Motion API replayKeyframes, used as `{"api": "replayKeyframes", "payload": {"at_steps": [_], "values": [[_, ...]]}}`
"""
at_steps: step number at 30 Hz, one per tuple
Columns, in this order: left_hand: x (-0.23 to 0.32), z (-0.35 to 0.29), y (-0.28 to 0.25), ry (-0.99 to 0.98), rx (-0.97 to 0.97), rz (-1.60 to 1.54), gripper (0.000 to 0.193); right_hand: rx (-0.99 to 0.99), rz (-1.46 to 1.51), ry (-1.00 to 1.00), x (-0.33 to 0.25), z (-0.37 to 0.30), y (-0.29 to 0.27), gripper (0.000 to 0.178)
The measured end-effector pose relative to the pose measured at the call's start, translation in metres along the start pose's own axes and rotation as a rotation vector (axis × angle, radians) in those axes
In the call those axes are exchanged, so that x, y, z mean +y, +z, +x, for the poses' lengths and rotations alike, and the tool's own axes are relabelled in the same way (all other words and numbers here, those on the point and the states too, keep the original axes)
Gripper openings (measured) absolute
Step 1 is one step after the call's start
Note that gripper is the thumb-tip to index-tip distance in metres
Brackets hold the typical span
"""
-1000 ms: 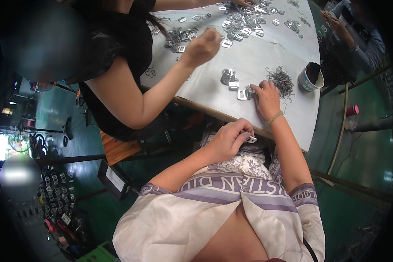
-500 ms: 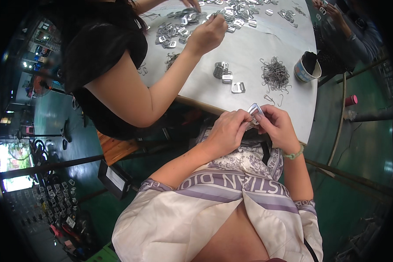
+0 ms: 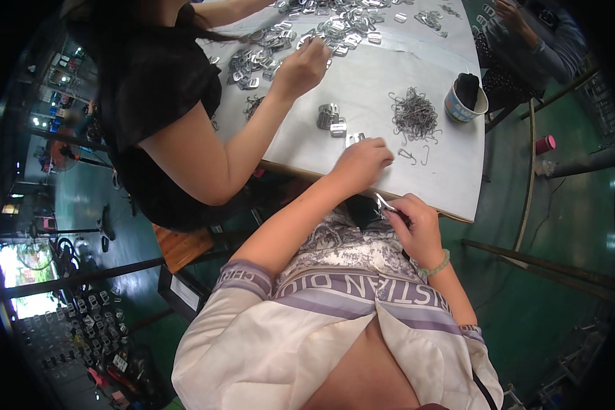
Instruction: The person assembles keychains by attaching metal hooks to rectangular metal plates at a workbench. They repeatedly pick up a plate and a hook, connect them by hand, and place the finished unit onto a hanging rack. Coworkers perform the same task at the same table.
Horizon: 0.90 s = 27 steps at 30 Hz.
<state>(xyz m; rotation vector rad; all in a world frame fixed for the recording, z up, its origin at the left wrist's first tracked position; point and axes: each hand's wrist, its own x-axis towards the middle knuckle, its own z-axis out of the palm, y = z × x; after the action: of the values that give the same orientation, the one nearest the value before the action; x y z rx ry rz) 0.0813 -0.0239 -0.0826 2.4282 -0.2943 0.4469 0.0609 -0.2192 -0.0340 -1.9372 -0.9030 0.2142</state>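
Observation:
My right hand [image 3: 417, 229] pinches a silver metal buckle [image 3: 383, 203] just off the table's near edge, above my lap. My left hand [image 3: 364, 165] is over the table edge, slightly blurred. Its fingers are curled together, with the tips hidden underneath, so I cannot make out what they hold, if anything. Right beside those fingertips lie a few loose wire hooks [image 3: 407, 157]. Behind the hand, partly covered by it, is a single buckle [image 3: 354, 139]. A small stack of buckles [image 3: 329, 117] stands a little farther off.
A heap of wire hooks [image 3: 415, 115] and a paper cup [image 3: 463, 106] with black cloth inside are on the white table [image 3: 369, 82]. Many buckles [image 3: 342, 27] cover its far side. At left, a co-worker's arm [image 3: 253, 147] reaches across; another person [image 3: 547, 41] sits far right.
My left hand has let go of the buckle and moved forward over the table toward the loose hooks. My right hand keeps the buckle, now slightly lower. The view has shifted a little.

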Motion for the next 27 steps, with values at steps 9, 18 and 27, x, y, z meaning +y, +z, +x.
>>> {"api": "replayKeyframes", "payload": {"at_steps": [9, 18, 27], "values": [[-0.006, 0.055, 0.037, 0.315, -0.223, 0.449, 0.007, 0.042, 0.006, 0.007, 0.0, -0.008, -0.004, 0.012], [-0.013, 0.053, -0.021, -0.175, -0.468, 0.179, 0.009, 0.081, 0.03, -0.011, 0.002, -0.008, 0.002, 0.011], [-0.018, 0.039, -0.023, -0.105, -0.416, 0.052, 0.01, 0.082, -0.006, -0.045, 0.005, -0.007, 0.008, 0.01]]}}
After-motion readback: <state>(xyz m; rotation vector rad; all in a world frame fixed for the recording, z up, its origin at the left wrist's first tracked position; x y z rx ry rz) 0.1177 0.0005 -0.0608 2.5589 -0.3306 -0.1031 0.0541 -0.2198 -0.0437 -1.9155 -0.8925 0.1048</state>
